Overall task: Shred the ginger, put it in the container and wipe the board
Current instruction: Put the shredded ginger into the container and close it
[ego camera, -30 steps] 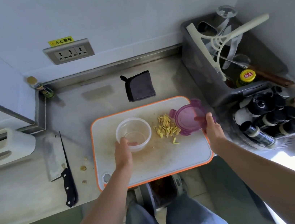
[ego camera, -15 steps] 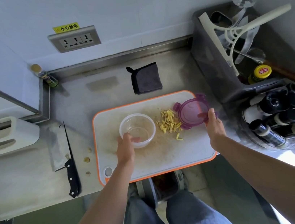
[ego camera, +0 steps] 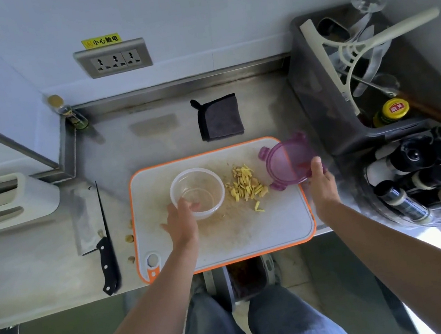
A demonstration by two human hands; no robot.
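A white cutting board (ego camera: 278, 223) with an orange rim lies on the steel counter. On it stands a clear round container (ego camera: 201, 182), empty, and my left hand (ego camera: 183, 221) grips its near rim. A pile of yellow shredded ginger (ego camera: 246, 184) lies just right of the container. My right hand (ego camera: 320, 181) pinches a purple translucent lid (ego camera: 284, 162) by its near edge, at the board's far right corner, partly over the counter. A folded dark grey cloth (ego camera: 219, 117) lies behind the board.
A cleaver (ego camera: 90, 216) with a black handle lies left of the board, with small ginger scraps (ego camera: 129, 238) beside it. A dark bin (ego camera: 316, 91) of utensils and a rack of dark bottles (ego camera: 425, 180) stand at the right. A small jar (ego camera: 70, 114) sits in the back left corner.
My right hand has carried the purple lid a little further right, off the ginger side of the board. My left hand stays on the container's rim.
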